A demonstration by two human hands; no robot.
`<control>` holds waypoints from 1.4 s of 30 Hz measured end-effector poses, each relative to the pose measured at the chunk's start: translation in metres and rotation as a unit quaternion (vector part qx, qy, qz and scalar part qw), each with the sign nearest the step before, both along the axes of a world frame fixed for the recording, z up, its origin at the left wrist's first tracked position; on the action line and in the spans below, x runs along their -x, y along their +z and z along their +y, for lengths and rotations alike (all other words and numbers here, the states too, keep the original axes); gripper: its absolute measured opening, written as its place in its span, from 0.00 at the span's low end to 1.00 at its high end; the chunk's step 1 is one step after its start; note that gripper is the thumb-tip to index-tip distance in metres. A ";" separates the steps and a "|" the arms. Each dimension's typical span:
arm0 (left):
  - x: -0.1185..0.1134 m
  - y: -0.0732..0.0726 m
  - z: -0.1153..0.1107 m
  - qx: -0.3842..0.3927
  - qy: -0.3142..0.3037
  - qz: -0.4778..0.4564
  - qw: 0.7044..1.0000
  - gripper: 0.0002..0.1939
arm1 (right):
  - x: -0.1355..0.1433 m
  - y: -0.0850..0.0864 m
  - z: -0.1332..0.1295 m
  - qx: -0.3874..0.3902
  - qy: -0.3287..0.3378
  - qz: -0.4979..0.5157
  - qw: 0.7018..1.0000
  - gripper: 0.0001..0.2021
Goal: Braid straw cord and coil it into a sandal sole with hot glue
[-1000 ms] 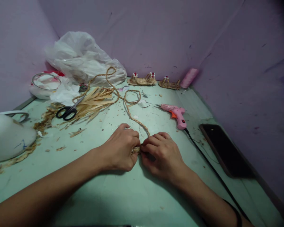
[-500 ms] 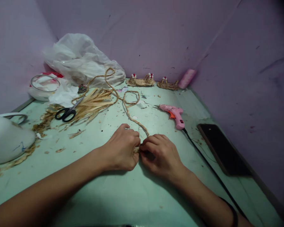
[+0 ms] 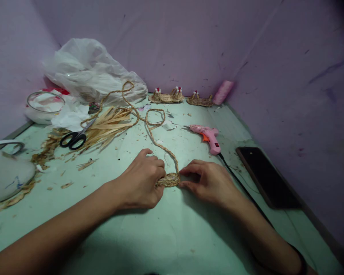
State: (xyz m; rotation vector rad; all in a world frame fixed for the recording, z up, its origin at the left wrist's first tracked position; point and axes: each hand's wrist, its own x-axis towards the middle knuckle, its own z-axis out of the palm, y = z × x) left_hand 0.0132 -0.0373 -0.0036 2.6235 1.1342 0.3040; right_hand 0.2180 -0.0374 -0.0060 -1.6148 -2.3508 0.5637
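Observation:
A small oval coil of braided straw cord [image 3: 169, 180] lies low over the table, its left end inside my left hand [image 3: 145, 179]. That hand is closed around the coil, and its fingertips are mostly hidden. From the coil's right end a braided cord [image 3: 163, 147] runs up and away in loose loops across the table. My right hand [image 3: 208, 181] has thumb and forefinger on the coil's right end, where the cord leaves it, with a gap between the finger and thumb further back.
Right of the cord lie a pink glue gun [image 3: 208, 135] and a dark phone [image 3: 268, 177]. Leftward are black-handled scissors [image 3: 73, 140], loose straw strips [image 3: 110, 124] and a white rounded object [image 3: 10, 175]. A plastic bag [image 3: 94, 72], beaded straw pieces [image 3: 166, 98] and a pink roll [image 3: 223, 92] stand along the wall.
My right hand has shifted right, away from my left hand, and more of the coil now shows between them. The whole view has moved slightly.

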 end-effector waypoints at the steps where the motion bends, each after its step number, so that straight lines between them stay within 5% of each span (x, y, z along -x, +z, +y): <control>1: 0.000 0.001 0.000 -0.001 -0.006 0.002 1.000 0.06 | 0.002 -0.001 -0.001 -0.002 -0.001 -0.005 1.000 0.07; 9: -0.002 0.001 0.002 -0.013 -0.030 -0.001 0.999 0.04 | 0.007 -0.013 0.000 -0.010 -0.008 0.044 0.999 0.07; 16: 0.002 0.001 0.004 0.025 -0.026 -0.008 0.999 0.06 | 0.007 -0.010 0.002 0.032 -0.014 0.049 0.998 0.07; 19: 0.000 0.001 0.004 0.021 -0.011 -0.010 1.000 0.05 | 0.006 -0.009 0.000 -0.006 -0.017 0.042 0.999 0.06; 22: -0.001 0.000 0.004 0.029 -0.006 -0.015 0.999 0.06 | 0.006 -0.009 -0.003 -0.087 0.076 0.055 0.992 0.06; 26: 0.000 0.001 0.002 0.041 0.009 -0.008 0.999 0.07 | 0.007 -0.012 -0.004 -0.099 0.203 0.071 0.972 0.09; 32: -0.002 0.004 -0.007 0.023 0.081 0.021 0.996 0.05 | 0.009 -0.019 -0.002 -0.130 0.184 0.091 0.970 0.04; 42: -0.004 -0.007 -0.001 0.005 0.033 -0.046 0.998 0.03 | 0.013 -0.028 -0.001 -0.170 0.176 0.123 0.962 0.04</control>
